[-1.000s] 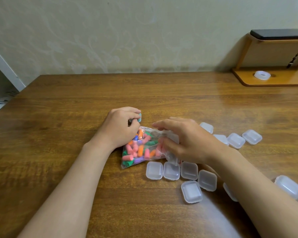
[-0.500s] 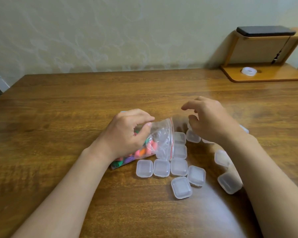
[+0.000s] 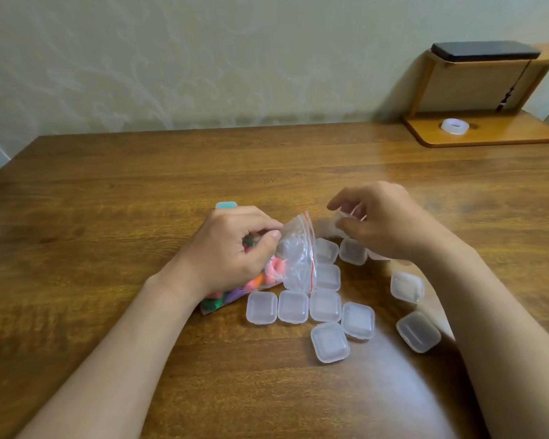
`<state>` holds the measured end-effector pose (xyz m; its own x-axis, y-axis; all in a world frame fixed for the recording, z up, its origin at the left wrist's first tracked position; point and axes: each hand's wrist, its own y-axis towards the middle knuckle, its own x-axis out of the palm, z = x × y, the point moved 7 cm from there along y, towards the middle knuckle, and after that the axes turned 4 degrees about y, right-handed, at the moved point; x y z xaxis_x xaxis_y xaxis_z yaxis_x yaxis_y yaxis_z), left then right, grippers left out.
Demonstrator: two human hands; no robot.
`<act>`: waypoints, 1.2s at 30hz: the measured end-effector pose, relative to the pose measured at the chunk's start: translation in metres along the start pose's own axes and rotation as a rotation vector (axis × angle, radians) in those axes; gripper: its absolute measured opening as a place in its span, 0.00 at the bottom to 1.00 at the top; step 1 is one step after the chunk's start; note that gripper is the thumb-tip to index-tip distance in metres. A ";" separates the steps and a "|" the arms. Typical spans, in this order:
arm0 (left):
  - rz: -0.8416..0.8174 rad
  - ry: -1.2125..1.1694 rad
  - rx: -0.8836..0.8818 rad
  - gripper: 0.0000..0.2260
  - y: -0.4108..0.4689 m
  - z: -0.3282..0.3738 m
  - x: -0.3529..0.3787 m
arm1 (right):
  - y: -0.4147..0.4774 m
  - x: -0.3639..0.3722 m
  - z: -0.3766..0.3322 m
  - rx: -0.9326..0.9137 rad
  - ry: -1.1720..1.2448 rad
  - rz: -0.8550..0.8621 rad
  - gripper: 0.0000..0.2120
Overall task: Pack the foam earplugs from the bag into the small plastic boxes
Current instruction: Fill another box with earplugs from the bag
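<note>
A clear zip bag point(image 3: 293, 258) with a red seal strip holds several coloured foam earplugs point(image 3: 268, 274). My left hand point(image 3: 232, 248) grips the bag in the middle of the wooden table, its open mouth tilted up to the right. My right hand point(image 3: 384, 220) hovers to the right of the bag mouth and pinches a small clear plastic box point(image 3: 349, 217) between thumb and fingers. Several shut small plastic boxes point(image 3: 325, 305) lie on the table below and to the right of the bag. A teal earplug point(image 3: 226, 205) lies just behind my left hand.
A wooden shelf stand point(image 3: 485, 134) sits at the table's far right with a roll of clear tape point(image 3: 454, 125) on its base and a black phone point(image 3: 485, 52) on top. The wall runs along the table's far edge point(image 3: 203, 131).
My right hand left the bag, moved to the right and took up a small box. My left hand now grips the bag alone and has tilted its mouth up.
</note>
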<state>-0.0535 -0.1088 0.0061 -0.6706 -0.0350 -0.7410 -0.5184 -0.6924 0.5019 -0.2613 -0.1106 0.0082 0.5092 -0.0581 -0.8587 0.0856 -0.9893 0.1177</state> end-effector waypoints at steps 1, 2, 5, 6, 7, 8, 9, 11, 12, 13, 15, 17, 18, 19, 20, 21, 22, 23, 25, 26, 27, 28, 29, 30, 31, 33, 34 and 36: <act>0.006 -0.007 -0.002 0.09 0.000 0.001 0.000 | -0.001 -0.002 -0.003 -0.008 0.072 0.018 0.09; 0.016 -0.013 -0.005 0.09 0.000 0.001 -0.001 | -0.002 -0.004 -0.006 -0.015 0.160 0.038 0.08; 0.063 -0.024 -0.003 0.11 0.000 0.003 -0.004 | -0.006 -0.010 -0.016 -0.031 0.475 0.078 0.05; 0.075 -0.025 -0.002 0.12 0.000 0.004 -0.004 | -0.007 -0.010 -0.019 -0.037 0.567 0.073 0.04; 0.087 -0.024 0.002 0.12 0.000 0.006 -0.005 | -0.007 -0.009 -0.023 -0.044 0.641 0.059 0.04; 0.100 -0.021 0.011 0.12 0.001 0.009 -0.005 | -0.008 -0.007 -0.026 -0.053 0.705 0.038 0.04; 0.114 -0.017 0.022 0.12 0.000 0.012 -0.005 | -0.009 -0.004 -0.029 -0.064 0.766 0.014 0.05; 0.130 -0.009 0.042 0.15 -0.001 0.021 -0.006 | -0.010 0.002 -0.033 -0.082 0.868 -0.034 0.09; 0.135 -0.005 0.055 0.16 -0.001 0.025 -0.006 | -0.010 0.005 -0.034 -0.086 0.892 -0.054 0.12; 0.141 -0.003 0.072 0.18 -0.001 0.028 -0.006 | -0.011 0.007 -0.036 -0.091 0.907 -0.069 0.14; 0.172 -0.001 0.105 0.18 -0.001 0.031 -0.007 | -0.010 0.011 -0.038 -0.097 0.950 -0.094 0.14; 0.227 0.008 0.122 0.16 -0.002 0.031 -0.011 | -0.009 0.014 -0.039 -0.103 1.018 -0.121 0.10; 0.252 0.016 0.124 0.16 -0.002 0.031 -0.012 | -0.009 0.015 -0.039 -0.107 1.040 -0.130 0.10; 0.271 0.022 0.125 0.16 -0.003 0.031 -0.013 | -0.009 0.015 -0.039 -0.112 1.051 -0.139 0.12; 0.283 0.026 0.125 0.16 -0.004 0.031 -0.014 | -0.010 0.016 -0.040 -0.119 1.056 -0.148 0.14; 0.293 0.028 0.124 0.16 -0.004 0.031 -0.014 | -0.011 0.016 -0.041 -0.124 1.057 -0.154 0.16; 0.302 0.029 0.121 0.17 -0.005 0.031 -0.015 | -0.012 0.016 -0.042 -0.128 1.053 -0.160 0.16; 0.313 0.030 0.114 0.18 -0.005 0.031 -0.015 | -0.012 0.017 -0.042 -0.129 1.049 -0.166 0.17; 0.341 0.041 0.114 0.18 -0.006 0.030 -0.017 | -0.012 0.019 -0.043 -0.131 1.047 -0.178 0.17; 0.351 0.051 0.124 0.18 -0.007 0.030 -0.017 | -0.012 0.020 -0.044 -0.133 1.049 -0.179 0.17; 0.358 0.061 0.136 0.17 -0.007 0.030 -0.018 | -0.012 0.020 -0.044 -0.131 1.052 -0.177 0.18; 0.363 0.072 0.147 0.16 -0.007 0.030 -0.018 | -0.012 0.020 -0.044 -0.130 1.055 -0.173 0.18; 0.368 0.083 0.156 0.16 -0.008 0.030 -0.018 | -0.012 0.020 -0.045 -0.129 1.055 -0.170 0.18; 0.372 0.095 0.163 0.15 -0.008 0.030 -0.017 | -0.012 0.020 -0.046 -0.132 1.054 -0.166 0.18; 0.375 0.109 0.167 0.15 -0.009 0.029 -0.017 | -0.012 0.021 -0.047 -0.136 1.051 -0.162 0.17; 0.378 0.135 0.167 0.14 -0.009 0.028 -0.015 | -0.012 0.021 -0.048 -0.145 1.046 -0.153 0.17; 0.386 0.139 0.168 0.13 -0.009 0.029 -0.016 | -0.012 0.022 -0.049 -0.146 1.041 -0.146 0.17; 0.423 0.116 0.167 0.10 -0.010 0.030 -0.019 | -0.012 0.024 -0.049 -0.151 1.006 -0.129 0.18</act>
<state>-0.0512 -0.0799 0.0288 -0.7824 -0.3765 -0.4960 -0.2967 -0.4749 0.8285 -0.2077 -0.0937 0.0105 0.9648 0.2557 -0.0614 0.2626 -0.9488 0.1755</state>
